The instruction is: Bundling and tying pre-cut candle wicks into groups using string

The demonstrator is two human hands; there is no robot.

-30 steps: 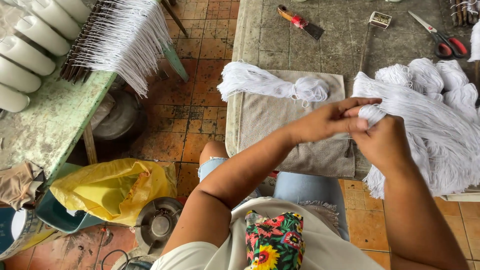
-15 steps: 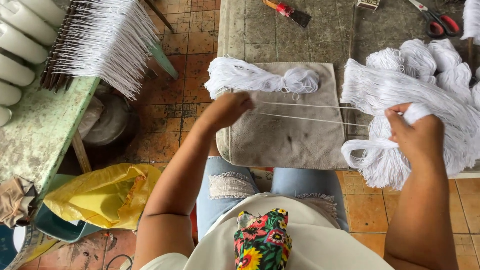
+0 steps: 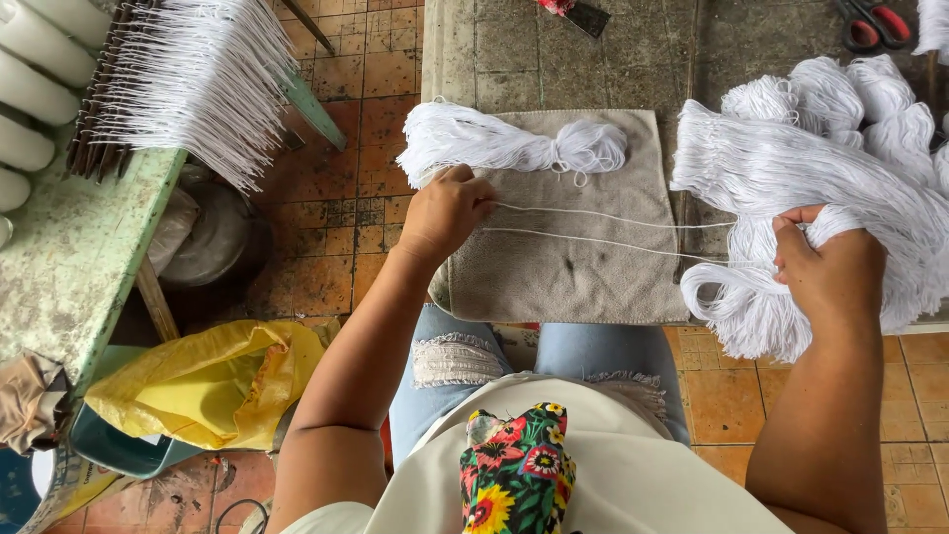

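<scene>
Strands (image 3: 593,227) stretch over towel (image 3: 573,267) between left hand (image 3: 447,210) and right hand (image 3: 830,272).

Yellow bag (image 3: 188,391) on the floor — red-handled scissors (image 3: 875,22) on the bench.

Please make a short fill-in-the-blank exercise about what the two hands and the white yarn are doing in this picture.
1. The left hand pulls two white strands across a grey ____ on the table.
2. The right hand grips a large bundle of white yarn at the ____ side of the cloth.
3. A tied yarn bundle lies on the cloth just ____ the left hand.
4. The bag on the floor is ____.

Missing words: cloth; right; above; yellow
</scene>
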